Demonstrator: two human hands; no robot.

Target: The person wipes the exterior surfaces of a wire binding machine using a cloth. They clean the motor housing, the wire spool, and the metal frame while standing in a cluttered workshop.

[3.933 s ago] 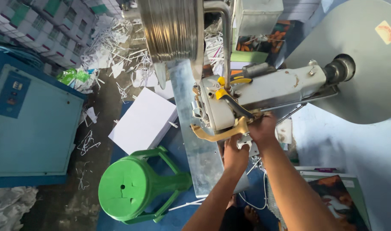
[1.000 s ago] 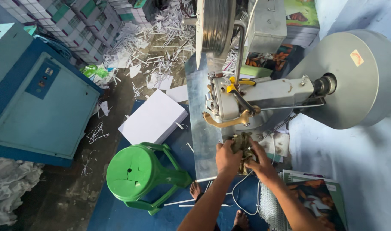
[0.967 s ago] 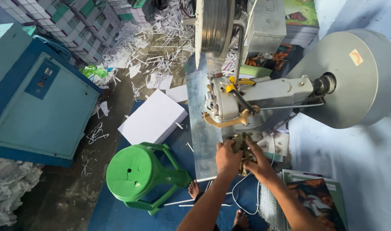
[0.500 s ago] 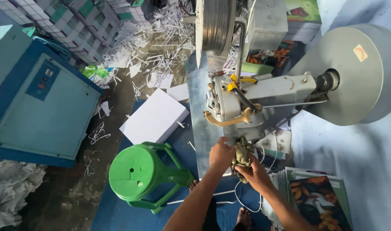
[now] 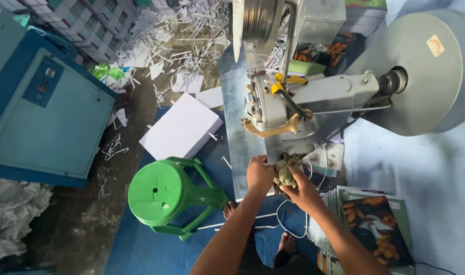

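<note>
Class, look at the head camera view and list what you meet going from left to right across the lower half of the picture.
Crumpled grey sheeting → green plastic stool → left hand → dirty greenish rag → right hand → stack of printed booklets.

Green plastic stool. Plain white paper stack. Blue cabinet, paler blue face. Cream machine head, yellow lever. Grey metal surface. Booklets with orange leaf pattern on dark cover. Blue floor mat.
</note>
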